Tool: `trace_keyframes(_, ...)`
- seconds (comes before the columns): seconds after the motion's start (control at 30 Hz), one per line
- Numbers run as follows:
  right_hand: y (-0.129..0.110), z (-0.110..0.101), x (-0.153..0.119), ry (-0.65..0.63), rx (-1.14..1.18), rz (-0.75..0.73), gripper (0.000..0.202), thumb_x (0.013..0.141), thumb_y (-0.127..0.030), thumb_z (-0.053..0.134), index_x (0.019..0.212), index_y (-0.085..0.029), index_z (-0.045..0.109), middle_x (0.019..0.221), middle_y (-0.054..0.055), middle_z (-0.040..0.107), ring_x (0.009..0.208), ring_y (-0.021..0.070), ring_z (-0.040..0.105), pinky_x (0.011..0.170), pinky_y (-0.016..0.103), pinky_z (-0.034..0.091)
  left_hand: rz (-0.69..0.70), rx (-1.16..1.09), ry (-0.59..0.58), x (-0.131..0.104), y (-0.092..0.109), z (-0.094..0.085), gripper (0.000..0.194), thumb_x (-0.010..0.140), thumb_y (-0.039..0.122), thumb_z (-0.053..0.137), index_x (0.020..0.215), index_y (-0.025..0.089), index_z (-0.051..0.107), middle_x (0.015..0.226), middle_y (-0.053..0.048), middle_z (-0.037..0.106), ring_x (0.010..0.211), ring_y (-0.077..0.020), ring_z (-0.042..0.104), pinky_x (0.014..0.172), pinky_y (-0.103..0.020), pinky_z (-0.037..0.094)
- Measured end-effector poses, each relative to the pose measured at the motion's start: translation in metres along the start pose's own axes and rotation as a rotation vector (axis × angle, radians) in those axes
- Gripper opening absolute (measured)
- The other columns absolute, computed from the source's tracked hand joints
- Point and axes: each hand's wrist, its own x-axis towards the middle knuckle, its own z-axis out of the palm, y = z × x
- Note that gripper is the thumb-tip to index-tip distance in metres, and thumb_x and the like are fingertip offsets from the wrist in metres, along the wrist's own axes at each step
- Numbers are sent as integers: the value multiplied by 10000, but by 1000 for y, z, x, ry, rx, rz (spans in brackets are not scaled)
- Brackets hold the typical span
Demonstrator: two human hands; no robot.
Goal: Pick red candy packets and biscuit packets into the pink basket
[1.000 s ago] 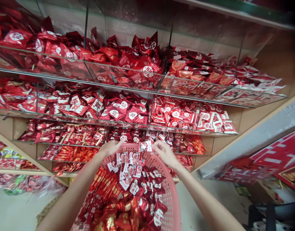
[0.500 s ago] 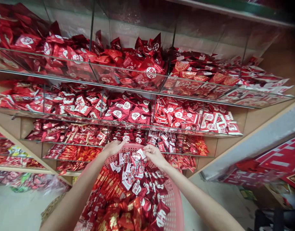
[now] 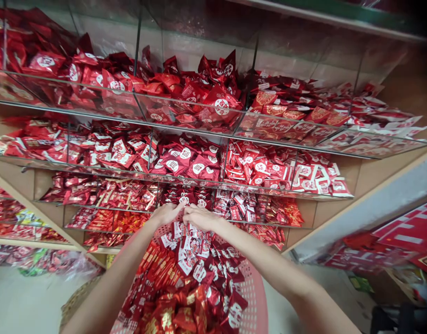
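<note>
My left hand (image 3: 165, 214) is over the far rim of a pink perforated basket (image 3: 257, 297), its thumb side toward the right. Its lower fingers are hidden, and what they hold cannot be made out. Close against it, my right hand (image 3: 200, 218) is closed with curled fingers; anything in them is hidden. Just below both hands lie small white-and-red candy packets (image 3: 192, 246) in the basket. Dark red packets with white labels (image 3: 234, 311), orange-red stick packets (image 3: 159, 262) and shiny red-and-gold packets (image 3: 183, 320) fill the rest of it.
Tiered shelves with clear dividers (image 3: 140, 104) stand in front, full of red candy packets (image 3: 220, 106). Dark red packets (image 3: 173, 162) fill a middle bin. Left are more shelves and a plastic bag (image 3: 77, 264) by the floor; at right, red printed boxes (image 3: 404, 232).
My right hand, which was pinching a white-and-red packet above the basket, has moved left to meet my left hand. That packet is out of sight. The left hand has barely moved.
</note>
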Motion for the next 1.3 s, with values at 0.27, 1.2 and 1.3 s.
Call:
trace_keyframes(0.27,21,5,-25,354,190,80,272,868,-113,383,1031,-193,586,980,59,556,933,154,485,825,307,399,-48,-16,-3,-1,0,-1,871,692,786,89,906,180,676,998,-143,665,959,-321,591,791,-387,424)
trace_keyframes(1.2,98,43,-68,496,580,1223,312,655,-356,644,465,-164,489,413,-24,439,424,86,426,420,211,258,-33,-3,-22,-4,2,-4,824,687,795,109,918,237,669,1030,-91,661,958,-314,585,832,-416,404)
trace_keyframes(1.3,95,43,-71,541,750,1217,230,679,-311,616,545,-160,506,409,-59,399,361,55,328,372,199,236,-25,2,-16,-3,0,-3,800,699,781,125,917,235,667,1008,-92,667,938,-306,591,826,-414,407)
